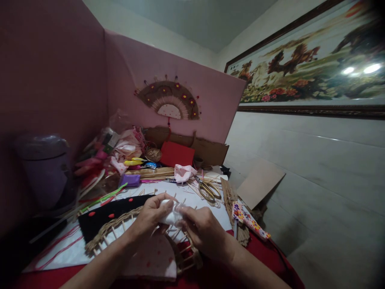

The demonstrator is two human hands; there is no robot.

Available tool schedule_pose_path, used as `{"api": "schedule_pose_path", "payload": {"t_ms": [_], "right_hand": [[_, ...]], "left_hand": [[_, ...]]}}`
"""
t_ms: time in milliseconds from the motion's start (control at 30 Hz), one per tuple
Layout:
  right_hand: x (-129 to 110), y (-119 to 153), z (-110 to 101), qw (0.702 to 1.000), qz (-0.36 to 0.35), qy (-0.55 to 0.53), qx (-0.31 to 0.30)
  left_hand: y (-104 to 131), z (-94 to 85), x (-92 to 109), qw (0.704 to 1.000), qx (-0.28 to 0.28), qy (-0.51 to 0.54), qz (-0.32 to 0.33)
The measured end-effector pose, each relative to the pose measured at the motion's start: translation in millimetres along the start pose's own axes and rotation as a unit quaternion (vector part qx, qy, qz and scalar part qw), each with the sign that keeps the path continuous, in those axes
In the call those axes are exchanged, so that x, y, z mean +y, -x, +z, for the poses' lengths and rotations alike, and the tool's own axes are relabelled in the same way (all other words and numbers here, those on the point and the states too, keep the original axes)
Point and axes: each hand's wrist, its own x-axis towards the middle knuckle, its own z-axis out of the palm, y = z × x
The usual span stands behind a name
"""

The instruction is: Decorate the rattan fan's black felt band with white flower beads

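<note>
Both my hands meet above a fan-shaped craft piece near the table's front. Between their fingertips is a crinkled white packet (171,216) with a shiny, plastic-like surface; its contents I cannot make out. My left hand (150,216) pinches it from the left, thumb on top. From the right, my right hand (203,228) grips its other side with bent fingers. Under them, the fan (90,224) has black cloth with red dots, a braided cord band, thin wooden sticks and a pale dotted cloth (150,259). My hands and forearms cover part of it.
Gold-handled scissors (209,190) lie beyond my right hand, near a pink cloth (184,173). A floral-wrapped item (249,220) rests at the right edge. Farther back are a twine ball (153,154), red card (177,153) and purple packet (131,180). A finished-looking fan (170,98) hangs behind.
</note>
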Motion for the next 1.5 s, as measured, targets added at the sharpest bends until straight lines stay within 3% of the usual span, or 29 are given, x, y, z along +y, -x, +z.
{"api": "schedule_pose_path", "payload": {"t_ms": [100, 200, 300, 400, 467, 600, 667, 767, 867, 1000, 1267, 1500], "right_hand": [[1.2, -1.9, -1.8, 0.988, 0.085, -0.127, -0.039], [3.9, -3.7, -1.8, 0.939, 0.172, -0.287, -0.080], [5.6, -3.1, 1.6, 0.934, 0.187, -0.300, -0.045], [5.0, -3.0, 6.1, 0.933, 0.203, -0.296, 0.020], [3.0, -5.0, 7.7, 0.917, 0.232, -0.319, 0.051], [-3.7, -9.2, 6.5, 0.892, 0.280, -0.353, 0.036], [-6.1, -8.5, 5.2, 0.920, 0.260, -0.286, 0.069], [-4.0, -4.2, 4.5, 0.966, 0.162, -0.134, 0.151], [3.7, 0.3, 4.5, 0.983, 0.071, -0.070, 0.157], [10.9, 2.1, 1.2, 0.988, 0.012, -0.037, 0.148], [9.6, -1.8, -8.8, 0.996, -0.013, -0.029, 0.087], [13.3, 0.0, 2.1, 0.985, -0.011, -0.135, 0.107]], "left_hand": [[0.0, -1.0, -1.5, 1.000, -0.011, -0.001, -0.018], [0.3, -1.1, -2.3, 0.999, -0.023, 0.009, -0.032], [0.0, 0.1, -1.3, 1.000, -0.015, 0.020, -0.018], [0.0, 1.4, 2.6, 0.999, -0.003, 0.033, 0.031], [0.0, 1.4, 4.7, 0.997, -0.018, 0.008, 0.080], [-1.2, -1.8, 3.1, 0.979, -0.005, -0.109, 0.172], [-1.7, -3.8, 1.2, 0.980, 0.013, -0.127, 0.154], [-1.6, -5.6, 0.6, 0.989, 0.003, -0.118, 0.093], [-1.4, -6.0, 1.3, 0.991, -0.015, -0.110, 0.077], [-1.4, -6.7, -0.1, 0.993, -0.038, -0.102, 0.056], [0.7, -6.0, 4.6, 0.993, -0.083, -0.076, 0.027], [-0.3, -2.5, 1.5, 0.995, -0.075, -0.053, 0.037]]}}
